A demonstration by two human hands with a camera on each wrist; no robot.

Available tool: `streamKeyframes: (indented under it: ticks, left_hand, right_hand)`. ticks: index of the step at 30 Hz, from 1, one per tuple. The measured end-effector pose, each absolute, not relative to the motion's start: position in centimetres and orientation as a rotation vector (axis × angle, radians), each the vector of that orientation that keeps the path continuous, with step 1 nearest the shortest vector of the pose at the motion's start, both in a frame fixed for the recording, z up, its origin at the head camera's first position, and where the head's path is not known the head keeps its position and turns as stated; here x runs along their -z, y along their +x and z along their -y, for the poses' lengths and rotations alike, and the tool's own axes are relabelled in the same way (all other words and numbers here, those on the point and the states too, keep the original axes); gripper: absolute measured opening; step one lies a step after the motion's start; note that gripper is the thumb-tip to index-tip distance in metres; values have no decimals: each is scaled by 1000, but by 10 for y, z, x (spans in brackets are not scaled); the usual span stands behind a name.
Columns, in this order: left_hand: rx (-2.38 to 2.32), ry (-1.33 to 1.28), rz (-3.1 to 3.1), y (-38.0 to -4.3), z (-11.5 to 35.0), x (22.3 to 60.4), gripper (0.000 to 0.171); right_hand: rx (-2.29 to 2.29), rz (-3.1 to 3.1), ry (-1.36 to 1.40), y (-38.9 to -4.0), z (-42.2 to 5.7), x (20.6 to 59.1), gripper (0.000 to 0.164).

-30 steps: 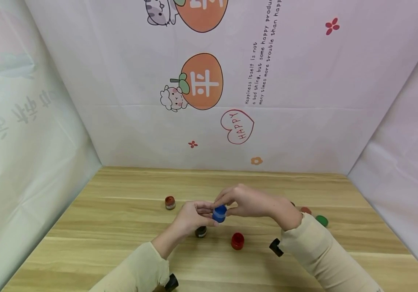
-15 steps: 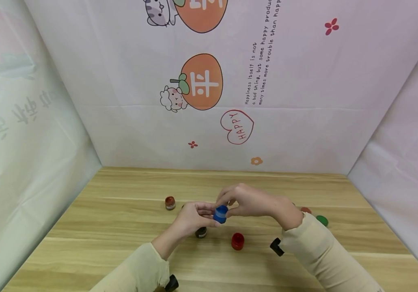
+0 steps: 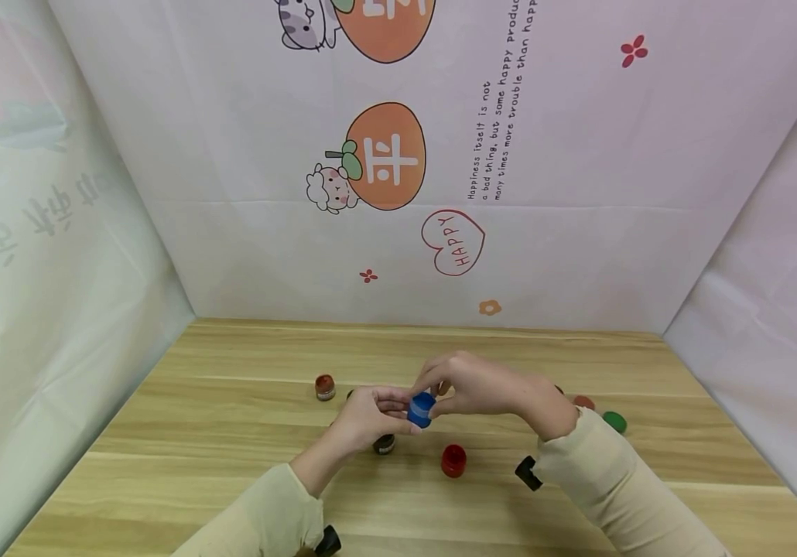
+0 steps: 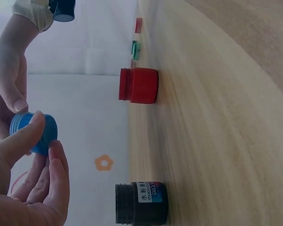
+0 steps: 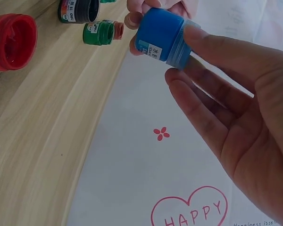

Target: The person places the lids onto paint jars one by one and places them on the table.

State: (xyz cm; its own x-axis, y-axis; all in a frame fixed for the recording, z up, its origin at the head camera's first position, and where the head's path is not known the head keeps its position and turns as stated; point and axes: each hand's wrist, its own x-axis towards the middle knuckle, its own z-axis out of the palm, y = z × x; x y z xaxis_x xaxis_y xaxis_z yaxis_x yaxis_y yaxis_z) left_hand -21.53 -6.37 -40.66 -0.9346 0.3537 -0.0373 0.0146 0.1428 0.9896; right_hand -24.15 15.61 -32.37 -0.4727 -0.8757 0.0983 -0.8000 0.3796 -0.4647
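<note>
A small blue paint jar (image 3: pixel 421 411) is held above the table between both hands. My left hand (image 3: pixel 367 418) grips its body between thumb and fingers, plain in the left wrist view. My right hand (image 3: pixel 475 384) pinches the rim end, its thumb on the pale threaded neck in the right wrist view. The jar (image 5: pixel 160 33) lies tilted there, with a white label on its side. Whether a lid sits on the neck is hard to tell behind the fingers. Below the hands stand an uncapped red paint jar (image 3: pixel 453 461) and a black paint jar (image 4: pixel 141 203).
A brownish-red jar (image 3: pixel 325 387) stands left of the hands, and a green jar (image 5: pixel 98 33) shows in the right wrist view. Beyond the right forearm lie a green lid (image 3: pixel 614 422) and a brownish lid (image 3: pixel 583 401). Printed white cloth (image 3: pixel 552 263) walls the table.
Both hands keep their hold on the blue jar. It has shifted very slightly right and down, and the right fingers have moved a little at its rim.
</note>
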Motion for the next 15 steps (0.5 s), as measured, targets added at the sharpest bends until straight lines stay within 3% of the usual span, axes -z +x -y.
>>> streamKeyframes:
  ticks: [15]
  left_hand:
    - [-1888,373,-2136,-217,63,410,36]
  right_hand:
    - [668,-2486,-1489,-240,-155,325,30]
